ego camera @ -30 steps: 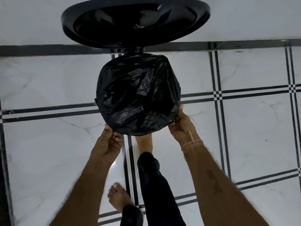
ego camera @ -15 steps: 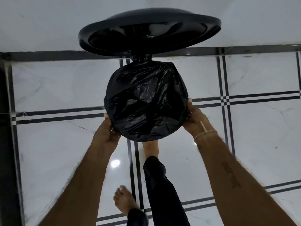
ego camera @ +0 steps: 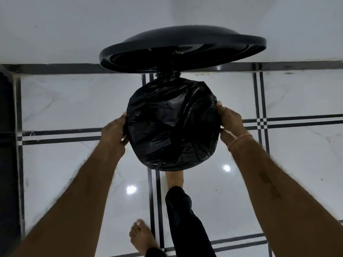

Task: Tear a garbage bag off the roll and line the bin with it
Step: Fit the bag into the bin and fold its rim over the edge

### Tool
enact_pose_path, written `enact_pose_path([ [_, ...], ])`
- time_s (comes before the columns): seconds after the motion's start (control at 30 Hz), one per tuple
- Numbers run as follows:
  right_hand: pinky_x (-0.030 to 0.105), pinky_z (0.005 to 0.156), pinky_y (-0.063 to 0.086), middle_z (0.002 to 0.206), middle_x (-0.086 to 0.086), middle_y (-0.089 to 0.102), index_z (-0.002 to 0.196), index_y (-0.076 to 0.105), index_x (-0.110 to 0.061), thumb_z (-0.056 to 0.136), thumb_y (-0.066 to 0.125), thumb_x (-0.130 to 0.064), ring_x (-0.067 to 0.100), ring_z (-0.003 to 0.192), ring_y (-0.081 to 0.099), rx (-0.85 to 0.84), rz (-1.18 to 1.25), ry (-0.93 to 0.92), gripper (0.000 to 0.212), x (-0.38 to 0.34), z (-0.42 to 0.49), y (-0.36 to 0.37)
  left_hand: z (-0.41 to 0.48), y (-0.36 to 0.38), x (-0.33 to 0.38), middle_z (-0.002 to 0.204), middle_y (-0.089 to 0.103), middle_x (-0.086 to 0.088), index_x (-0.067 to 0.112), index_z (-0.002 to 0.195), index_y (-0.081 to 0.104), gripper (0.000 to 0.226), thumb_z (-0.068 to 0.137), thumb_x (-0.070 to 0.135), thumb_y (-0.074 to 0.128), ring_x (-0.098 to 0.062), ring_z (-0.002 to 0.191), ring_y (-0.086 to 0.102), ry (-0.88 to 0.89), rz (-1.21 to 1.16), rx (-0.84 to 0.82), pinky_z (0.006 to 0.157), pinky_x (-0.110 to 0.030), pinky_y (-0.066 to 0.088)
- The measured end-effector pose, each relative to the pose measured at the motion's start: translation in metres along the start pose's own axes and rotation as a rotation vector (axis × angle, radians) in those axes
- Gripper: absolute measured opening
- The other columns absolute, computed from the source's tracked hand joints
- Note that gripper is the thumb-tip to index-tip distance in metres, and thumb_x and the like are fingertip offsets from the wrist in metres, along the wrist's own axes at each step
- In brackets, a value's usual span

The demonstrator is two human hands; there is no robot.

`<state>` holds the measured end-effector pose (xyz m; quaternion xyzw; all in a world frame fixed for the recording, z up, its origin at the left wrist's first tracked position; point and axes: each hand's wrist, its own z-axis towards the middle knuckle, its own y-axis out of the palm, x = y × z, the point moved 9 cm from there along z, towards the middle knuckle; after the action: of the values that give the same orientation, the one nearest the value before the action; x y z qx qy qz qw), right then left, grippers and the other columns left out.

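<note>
A black garbage bag [ego camera: 171, 125] is stretched over the round mouth of a black pedal bin, covering its rim; the bin's body is hidden under the plastic. The bin's lid [ego camera: 182, 51] stands raised behind it, its hollow underside facing me. My left hand [ego camera: 114, 131] grips the bag's edge at the bin's left side. My right hand [ego camera: 230, 121] grips the bag at the right side, thumb on top of the rim. One bare foot [ego camera: 174, 178] rests at the bin's front base, where a pedal would be hidden. No roll is in view.
The bin stands on glossy white marble tiles [ego camera: 287, 164] with black stripe borders, against a white wall [ego camera: 74, 25]. My other bare foot [ego camera: 143, 236] stands nearer to me. A dark vertical edge [ego camera: 7, 145] runs along the far left.
Both hands have slid from the front of the rim up along its sides. The lid tilted lower toward the bin.
</note>
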<state>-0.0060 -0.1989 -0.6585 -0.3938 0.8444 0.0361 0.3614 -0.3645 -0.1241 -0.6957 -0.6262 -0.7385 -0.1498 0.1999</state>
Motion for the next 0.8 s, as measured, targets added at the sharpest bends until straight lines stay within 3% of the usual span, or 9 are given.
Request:
enact_pose_path([
  [0.1,0.016,0.042,0.046,0.073,0.003,0.053,0.092,0.065,-0.006,0.101,0.065,-0.041,0.016,0.063,0.050,-0.079,-0.066,0.043,0.036,-0.005,0.008,0.005,0.004,0.006,0.013,0.091,0.071,0.006,0.021,0.098,0.075,0.035,0.088,0.055,0.072,-0.015,0.084,0.066,0.021,0.061,-0.052,0.074,-0.031,0.054],
  [0.2,0.027,0.063,0.058,0.092,0.007,0.068,0.110,0.073,0.000,0.095,0.067,-0.053,0.018,0.076,0.065,-0.160,-0.120,-0.009,0.056,-0.022,0.012,0.021,0.005,0.024,0.036,0.103,0.076,0.004,0.021,0.112,0.076,0.060,0.081,0.071,0.068,-0.021,0.096,0.071,0.046,0.160,-0.146,0.077,-0.039,0.058],
  [0.3,0.039,0.080,0.065,0.100,0.012,0.080,0.108,0.077,0.001,0.087,0.080,-0.044,0.029,0.091,0.079,-0.257,-0.105,0.001,0.049,-0.036,0.021,0.042,0.010,0.046,0.056,0.088,0.080,0.006,0.021,0.103,0.081,0.040,0.080,0.054,0.080,-0.019,0.086,0.077,0.005,0.149,-0.217,0.072,-0.035,0.061],
  [0.37,0.038,0.079,0.065,0.094,0.007,0.081,0.099,0.079,-0.006,0.087,0.081,-0.042,0.027,0.089,0.078,-0.304,-0.136,0.051,0.038,-0.042,0.026,0.053,0.019,0.053,0.061,0.082,0.079,0.007,0.021,0.091,0.082,0.027,0.078,0.044,0.085,-0.018,0.085,0.075,-0.040,0.151,-0.208,0.069,-0.033,0.061],
  [0.5,0.039,0.093,0.059,0.090,-0.001,0.073,0.091,0.078,-0.016,0.091,0.076,-0.043,0.020,0.090,0.065,-0.345,-0.212,0.100,0.027,-0.039,0.046,0.061,0.042,0.053,0.058,0.102,0.080,0.001,0.021,0.090,0.081,0.020,0.080,0.038,0.083,-0.021,0.096,0.074,-0.087,0.155,-0.196,0.071,-0.034,0.061],
  [0.57,0.041,0.100,0.058,0.091,0.002,0.074,0.089,0.077,-0.016,0.091,0.075,-0.045,0.022,0.094,0.069,-0.388,-0.190,0.158,0.030,-0.030,0.052,0.066,0.042,0.057,0.052,0.103,0.079,-0.002,0.020,0.093,0.078,0.024,0.084,0.042,0.078,-0.021,0.088,0.074,-0.127,0.178,-0.252,0.071,-0.033,0.060],
  [0.7,0.037,0.086,0.064,0.093,0.008,0.076,0.092,0.073,-0.010,0.093,0.074,-0.041,0.021,0.083,0.074,-0.463,-0.130,0.216,0.031,-0.032,0.052,0.079,0.043,0.067,0.060,0.090,0.080,-0.001,0.018,0.090,0.077,0.024,0.087,0.041,0.076,-0.016,0.072,0.076,-0.110,0.205,-0.325,0.064,-0.027,0.061],
  [0.8,0.033,0.075,0.066,0.083,0.006,0.072,0.085,0.071,-0.009,0.097,0.071,-0.034,0.019,0.073,0.072,-0.490,-0.152,0.223,0.028,-0.034,0.057,0.086,0.052,0.064,0.062,0.099,0.080,-0.004,0.018,0.082,0.078,0.029,0.078,0.047,0.083,-0.017,0.075,0.075,-0.122,0.277,-0.288,0.078,-0.032,0.062],
])
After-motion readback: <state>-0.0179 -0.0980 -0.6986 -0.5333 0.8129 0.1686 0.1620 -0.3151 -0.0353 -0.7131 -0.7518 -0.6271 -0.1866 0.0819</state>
